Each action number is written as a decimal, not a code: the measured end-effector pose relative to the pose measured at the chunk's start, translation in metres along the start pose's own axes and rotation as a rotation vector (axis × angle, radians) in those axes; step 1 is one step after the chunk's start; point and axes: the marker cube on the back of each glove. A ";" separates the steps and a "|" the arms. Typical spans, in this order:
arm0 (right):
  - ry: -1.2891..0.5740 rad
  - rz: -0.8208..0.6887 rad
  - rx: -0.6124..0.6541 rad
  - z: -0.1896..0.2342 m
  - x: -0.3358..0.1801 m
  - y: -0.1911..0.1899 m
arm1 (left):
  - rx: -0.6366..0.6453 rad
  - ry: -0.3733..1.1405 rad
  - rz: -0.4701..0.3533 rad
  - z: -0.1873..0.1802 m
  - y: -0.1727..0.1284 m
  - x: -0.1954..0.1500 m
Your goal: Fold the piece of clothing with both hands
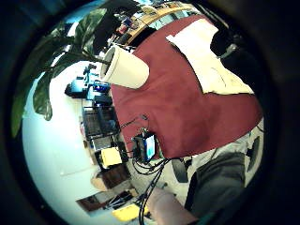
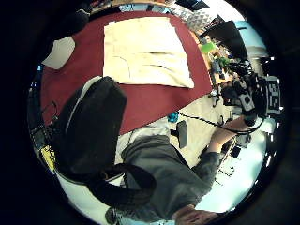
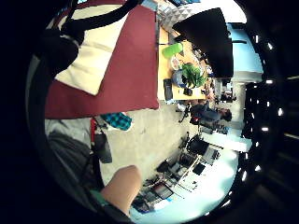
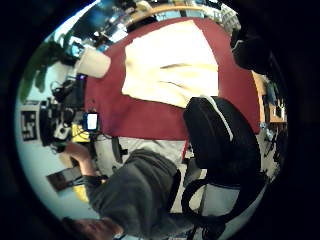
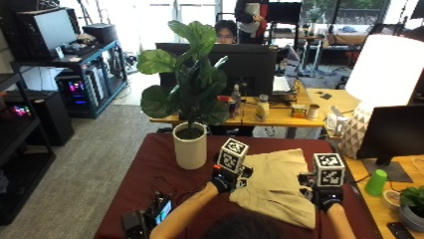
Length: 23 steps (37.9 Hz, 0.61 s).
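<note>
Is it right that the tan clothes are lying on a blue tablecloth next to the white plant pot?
Not quite. The cloth under the tan clothes is dark red, not blue, as the outside view shows. The clothes do lie on it, beside the white plant pot.

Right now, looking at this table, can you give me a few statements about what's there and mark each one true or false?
1. The beige garment lies on a dark red tablecloth. True.
2. A potted plant stands on the table, off the garment. True.
3. The garment is bright blue. False: it is beige.
4. The pot is black. False: it is white.
5. The left hand and right hand are at opposite sides of the garment. True.
6. The green cup sits on the garment. False: it stands on a neighbouring desk.
</note>
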 end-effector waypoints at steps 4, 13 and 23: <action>0.002 0.007 -0.002 -0.001 0.001 0.001 | 0.002 0.007 -0.002 -0.001 -0.001 -0.002; 0.006 0.011 0.003 -0.008 -0.001 0.002 | 0.008 0.020 -0.021 -0.003 0.001 -0.013; -0.001 0.000 0.008 -0.008 -0.008 -0.005 | -0.022 0.031 0.000 -0.003 0.001 -0.023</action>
